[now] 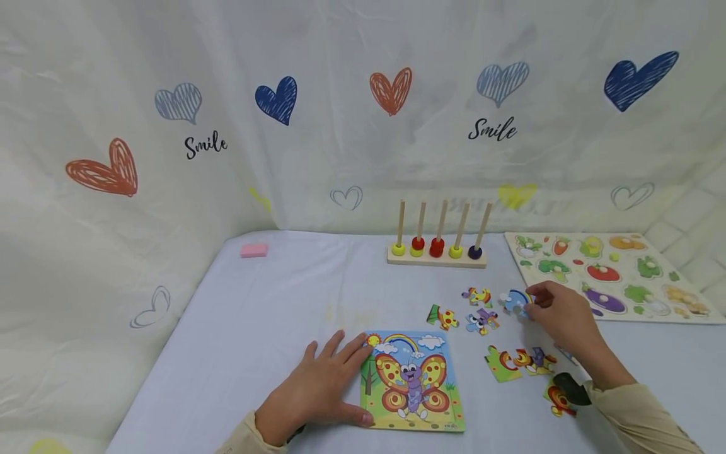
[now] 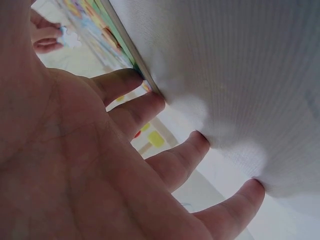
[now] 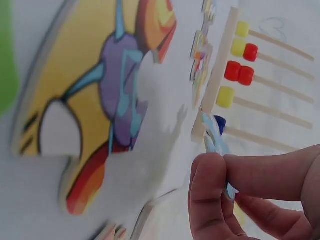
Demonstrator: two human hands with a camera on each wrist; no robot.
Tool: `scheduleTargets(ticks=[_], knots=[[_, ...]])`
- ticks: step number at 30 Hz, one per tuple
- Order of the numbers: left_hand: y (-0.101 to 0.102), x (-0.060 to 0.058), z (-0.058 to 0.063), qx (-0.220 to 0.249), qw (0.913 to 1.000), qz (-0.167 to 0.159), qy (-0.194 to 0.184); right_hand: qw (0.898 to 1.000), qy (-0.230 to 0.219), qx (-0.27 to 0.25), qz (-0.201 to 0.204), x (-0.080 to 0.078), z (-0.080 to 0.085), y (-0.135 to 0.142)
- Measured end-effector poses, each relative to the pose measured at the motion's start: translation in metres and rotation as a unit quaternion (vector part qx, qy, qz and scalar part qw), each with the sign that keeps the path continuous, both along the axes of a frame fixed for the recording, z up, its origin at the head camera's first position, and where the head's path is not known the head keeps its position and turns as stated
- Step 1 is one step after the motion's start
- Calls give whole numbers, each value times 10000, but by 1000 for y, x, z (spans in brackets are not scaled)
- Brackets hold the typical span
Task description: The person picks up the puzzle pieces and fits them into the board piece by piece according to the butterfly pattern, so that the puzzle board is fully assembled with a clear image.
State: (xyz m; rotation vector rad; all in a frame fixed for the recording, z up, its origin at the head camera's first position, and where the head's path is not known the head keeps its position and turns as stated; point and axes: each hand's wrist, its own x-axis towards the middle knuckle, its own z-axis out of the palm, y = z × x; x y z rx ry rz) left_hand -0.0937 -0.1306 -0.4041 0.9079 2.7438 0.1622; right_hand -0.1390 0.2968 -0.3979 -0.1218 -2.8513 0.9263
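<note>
A blue rainbow puzzle piece (image 1: 515, 301) is pinched between thumb and fingers of my right hand (image 1: 563, 318), above the table's right side. In the right wrist view the same piece (image 3: 215, 135) appears nearly edge-on. My left hand (image 1: 323, 388) lies spread at the left edge of a butterfly picture board (image 1: 413, 381), its thumb on the lower corner. The left wrist view shows its fingers straight, tips on the cloth and board edge. Between the hands lie loose butterfly pieces, among them a purple-and-blue face piece (image 1: 482, 321) and a green-cornered piece (image 1: 501, 364).
A wooden peg counter (image 1: 437, 260) with coloured beads stands at the back. Right of it lies a vegetable peg board (image 1: 618, 274). A pink block (image 1: 253, 250) sits at the far left corner. One more piece (image 1: 558, 400) lies near my right wrist.
</note>
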Motion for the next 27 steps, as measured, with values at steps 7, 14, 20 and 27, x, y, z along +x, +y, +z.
scheduleTargets(ticks=[7, 14, 20, 27], knots=[[0, 0, 0, 7, 10000, 1, -11, 9971, -143, -745, 108, -1, -2, -7], [0, 0, 0, -30, 10000, -9, -19, 9902, -447, -1268, 367, 0, -4, -23], [0, 0, 1, -39, 9999, 59, -122, 9847, -731, -1441, 657, 2, -1, -46], [0, 1, 2, -24, 10000, 62, -63, 9690, -821, -2050, 1113, 3, -1, -70]])
